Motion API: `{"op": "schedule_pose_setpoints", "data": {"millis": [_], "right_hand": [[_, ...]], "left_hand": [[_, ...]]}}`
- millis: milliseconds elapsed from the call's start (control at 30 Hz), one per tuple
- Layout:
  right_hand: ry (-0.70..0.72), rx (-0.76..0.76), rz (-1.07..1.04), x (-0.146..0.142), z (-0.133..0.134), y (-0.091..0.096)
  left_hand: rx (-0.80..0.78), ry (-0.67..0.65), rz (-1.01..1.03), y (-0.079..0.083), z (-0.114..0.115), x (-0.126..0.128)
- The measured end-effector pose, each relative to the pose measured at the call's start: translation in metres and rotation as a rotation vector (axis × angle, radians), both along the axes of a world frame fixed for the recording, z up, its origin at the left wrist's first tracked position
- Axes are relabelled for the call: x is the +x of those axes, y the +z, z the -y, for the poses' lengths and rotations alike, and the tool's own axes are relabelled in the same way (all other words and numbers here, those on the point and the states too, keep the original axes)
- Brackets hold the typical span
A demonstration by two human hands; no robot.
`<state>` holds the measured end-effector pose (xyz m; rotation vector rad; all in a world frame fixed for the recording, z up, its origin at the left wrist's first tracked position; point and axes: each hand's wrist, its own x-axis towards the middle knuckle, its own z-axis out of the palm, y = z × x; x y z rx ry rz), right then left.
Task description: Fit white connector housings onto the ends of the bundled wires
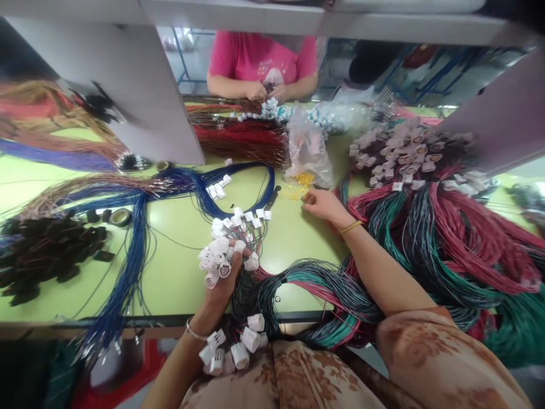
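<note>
My left hand (232, 271) is closed round a bunch of wires with white connectors (219, 258) that stick out above the fingers. From it a bundle of green, black and red wires (313, 278) curves right over the table edge, and more white connectors hang near my lap. My right hand (321, 205) is at a small heap of yellow pieces (303, 180), thumb and fingertips pinched together. Whether a piece sits between the fingertips is too small to make out. Behind the yellow pieces stands a clear plastic bag (310, 149).
Blue wires (138, 250) hang over the front edge at left, beside black connectors (46, 250) and a tape roll (120, 216). Thick red and green wire bundles (460, 227) fill the right. Across the table, a person in pink (264, 65) handles wires. Upright panels (140, 85) divide the bench.
</note>
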<state>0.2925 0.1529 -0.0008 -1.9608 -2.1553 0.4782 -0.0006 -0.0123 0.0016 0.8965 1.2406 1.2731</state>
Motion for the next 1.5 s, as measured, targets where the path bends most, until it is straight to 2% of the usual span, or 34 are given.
{"op": "schedule_pose_setpoints", "data": {"millis": [133,300,433,533,667,833,1000,1067,1100,1200,1267,1333,1400,1500], "right_hand": [[0.048,-0.014,0.055,-0.002,-0.001,0.001],[0.061,-0.009,0.111,-0.003,-0.001,0.002],[0.021,0.036,0.110,0.007,-0.002,0.008],[-0.027,0.040,0.094,0.013,-0.004,0.011],[-0.028,0.016,0.063,0.010,-0.005,0.006],[-0.089,0.066,0.026,-0.001,-0.008,-0.006],[-0.076,0.117,-0.056,-0.004,-0.006,-0.005],[-0.063,0.128,-0.164,-0.009,-0.001,-0.002],[-0.058,0.128,-0.283,-0.014,0.002,0.000],[-0.019,0.055,-0.808,-0.036,0.016,0.008],[0.054,-0.087,-1.075,-0.056,0.031,0.017],[0.152,-0.263,-1.195,-0.077,0.050,0.027],[0.235,-0.379,-1.228,-0.094,0.068,0.037],[0.322,-0.361,-1.183,-0.110,0.090,0.046]], "left_hand": [[-0.047,-0.053,0.068,-0.006,-0.001,0.002],[-0.073,0.006,0.053,0.001,0.001,0.003],[-0.069,0.013,0.018,0.008,0.004,0.002],[-0.041,0.028,-0.020,0.005,0.005,-0.001],[0.001,-0.003,-0.066,-0.001,0.002,-0.005],[0.017,-0.041,-0.114,-0.002,-0.001,-0.007],[0.002,-0.034,-0.107,-0.006,0.000,-0.008],[0.008,-0.059,-0.093,-0.006,0.000,-0.007],[0.012,-0.068,-0.091,-0.005,0.001,-0.006],[0.037,-0.054,-0.041,-0.001,-0.001,-0.003],[0.042,-0.028,0.013,0.001,-0.002,-0.002],[0.040,-0.018,0.040,0.001,-0.002,-0.002],[0.033,-0.021,0.048,0.002,-0.002,-0.002],[0.014,-0.017,0.079,0.002,0.000,-0.002]]}}
